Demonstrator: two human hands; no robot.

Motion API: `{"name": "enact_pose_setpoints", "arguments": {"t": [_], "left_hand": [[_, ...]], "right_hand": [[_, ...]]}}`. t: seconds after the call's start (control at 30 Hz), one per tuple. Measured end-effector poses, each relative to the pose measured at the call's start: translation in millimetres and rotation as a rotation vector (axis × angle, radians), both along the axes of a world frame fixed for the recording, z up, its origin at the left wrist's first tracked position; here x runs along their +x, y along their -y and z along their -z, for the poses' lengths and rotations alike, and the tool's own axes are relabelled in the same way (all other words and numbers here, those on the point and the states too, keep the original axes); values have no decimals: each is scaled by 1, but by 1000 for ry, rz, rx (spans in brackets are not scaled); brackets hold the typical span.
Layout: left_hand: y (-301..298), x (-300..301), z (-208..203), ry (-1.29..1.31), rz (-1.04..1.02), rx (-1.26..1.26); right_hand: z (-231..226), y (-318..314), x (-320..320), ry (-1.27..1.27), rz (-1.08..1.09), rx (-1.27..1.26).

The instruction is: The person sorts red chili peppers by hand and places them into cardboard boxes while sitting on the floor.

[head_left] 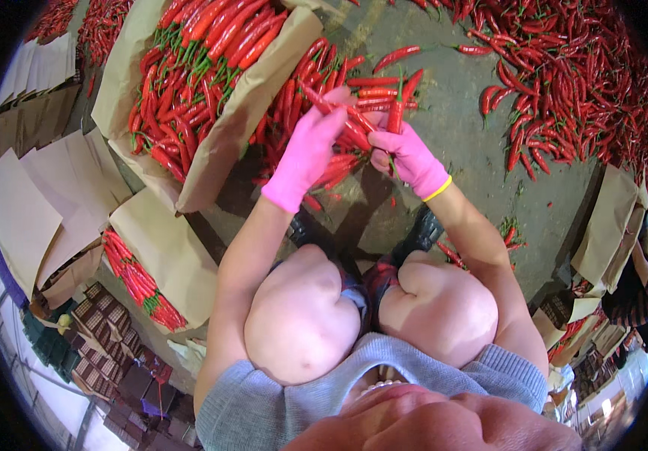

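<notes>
Both my hands wear pink gloves and meet over the floor in front of my knees. My left hand [307, 154] is closed around red chili peppers [355, 135], which slant across toward the other hand. My right hand [412, 159] pinches chili peppers too; one, a red chili pepper [396, 114], stands upright between its fingers with its green stem up. Below and beyond the hands lies a small heap of loose chili peppers [290, 113]. Left of it, a paper-lined box [260, 98] holds many chili peppers [181, 113] laid in rows.
A wide pile of red chili peppers [564, 75] spreads over the floor at the right. Another box with a paper flap [166, 240] stands at the left, near folded paper-lined cartons [30, 203]. More cartons [610, 225] stand at the right edge. Stacked crates [106, 338] are at the lower left.
</notes>
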State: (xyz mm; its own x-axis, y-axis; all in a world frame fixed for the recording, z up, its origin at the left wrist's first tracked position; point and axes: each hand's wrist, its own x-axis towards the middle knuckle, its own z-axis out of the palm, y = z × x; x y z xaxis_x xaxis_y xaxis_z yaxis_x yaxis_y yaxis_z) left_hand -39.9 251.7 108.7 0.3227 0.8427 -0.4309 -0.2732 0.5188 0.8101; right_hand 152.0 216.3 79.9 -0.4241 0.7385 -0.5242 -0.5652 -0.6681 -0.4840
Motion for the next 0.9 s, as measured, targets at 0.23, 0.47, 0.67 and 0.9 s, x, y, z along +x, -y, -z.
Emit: {"name": "enact_pose_setpoints", "arguments": {"t": [0.23,0.47,0.67,0.9], "left_hand": [[12,-11,5,183,-140,-22],[46,-2,-28,163,-155,-35],[69,0,-63,518,284,-305],[84,-2,-144,367,477,16]], "right_hand": [[-19,15,-10,-176,73,73],[-42,45,-3,-70,172,136],[-83,72,0,329,168,531],[-178,70,10,1265,150,1583]]}}
